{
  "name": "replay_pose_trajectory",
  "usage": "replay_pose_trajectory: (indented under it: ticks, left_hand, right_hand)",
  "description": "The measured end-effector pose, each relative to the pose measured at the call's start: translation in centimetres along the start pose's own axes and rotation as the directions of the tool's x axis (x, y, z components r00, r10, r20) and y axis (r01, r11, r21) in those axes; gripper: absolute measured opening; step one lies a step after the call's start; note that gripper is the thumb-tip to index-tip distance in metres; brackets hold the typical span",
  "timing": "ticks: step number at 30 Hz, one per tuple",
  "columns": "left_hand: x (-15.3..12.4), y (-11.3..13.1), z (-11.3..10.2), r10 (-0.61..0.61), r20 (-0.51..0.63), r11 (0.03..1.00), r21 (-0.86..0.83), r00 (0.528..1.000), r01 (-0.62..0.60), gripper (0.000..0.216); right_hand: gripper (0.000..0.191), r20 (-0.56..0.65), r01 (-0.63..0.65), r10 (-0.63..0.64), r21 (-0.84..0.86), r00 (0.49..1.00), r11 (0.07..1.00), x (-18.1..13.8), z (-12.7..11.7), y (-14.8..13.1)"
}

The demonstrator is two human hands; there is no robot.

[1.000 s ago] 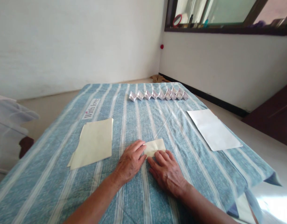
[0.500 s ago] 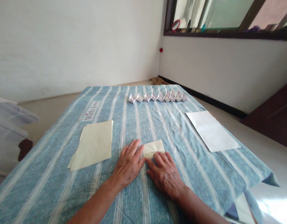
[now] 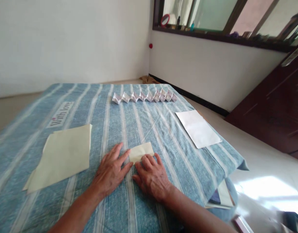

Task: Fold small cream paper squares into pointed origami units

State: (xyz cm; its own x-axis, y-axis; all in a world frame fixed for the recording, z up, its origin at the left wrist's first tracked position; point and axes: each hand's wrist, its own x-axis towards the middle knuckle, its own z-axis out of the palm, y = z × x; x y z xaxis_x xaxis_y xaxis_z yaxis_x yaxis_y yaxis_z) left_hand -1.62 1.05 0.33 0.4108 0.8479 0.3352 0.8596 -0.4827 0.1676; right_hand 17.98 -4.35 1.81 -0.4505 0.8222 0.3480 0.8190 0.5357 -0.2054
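A small folded piece of cream paper (image 3: 141,150) lies flat on the striped cloth in front of me. My left hand (image 3: 112,171) rests palm down at its left edge, fingers spread, with fingertips and thumb touching the paper. On the lower right edge, the fingers of my right hand (image 3: 152,174) press down, slightly bent and holding nothing between them. Part of the paper's near edge is hidden under those fingers. Further left lies a stack of cream paper sheets (image 3: 66,157).
A row of folded white paper shapes (image 3: 142,96) stands at the far side of the table (image 3: 110,123). A white sheet (image 3: 198,129) lies near the right edge. Papers (image 3: 223,194) sit on a stool below that edge. A dark red door (image 3: 272,113) is at right.
The view has swung right, so everything appears shifted left. My hands stay at the small paper; the left fingers look slightly more spread.
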Motion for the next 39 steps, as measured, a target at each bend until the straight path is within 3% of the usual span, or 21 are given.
replay_pose_trajectory:
  ticks: [19,25,28,31,39]
  left_hand:
    - [0.4,-0.5,0.2,-0.025,0.045,0.999,-0.026,0.999,0.026,0.052]
    - [0.4,-0.6,0.3,-0.017,0.052,1.000,-0.006,0.998,0.018,0.053]
    - [0.4,-0.6,0.3,-0.008,0.043,1.000,-0.013,0.999,0.009,0.054]
    - [0.5,-0.7,0.3,-0.013,0.031,1.000,-0.022,0.999,0.014,0.052]
    - [0.7,-0.8,0.5,-0.001,0.022,0.999,-0.046,1.000,0.002,0.051]
  right_hand:
    - [0.023,-0.034,-0.209,0.207,-0.080,0.978,0.975,-1.0,-1.5,3.1]
    - [0.029,-0.112,-0.318,0.306,-0.112,0.945,0.941,-0.7,-1.4,1.9]
    - [0.025,-0.126,-0.210,0.201,-0.066,0.972,0.975,-0.4,-1.1,0.4]
    - [0.022,-0.066,-0.058,0.057,-0.021,0.996,0.998,-0.1,-0.5,-0.8]
    - [0.033,0.004,-0.022,0.022,-0.011,1.000,1.000,-0.2,-0.5,-1.2]
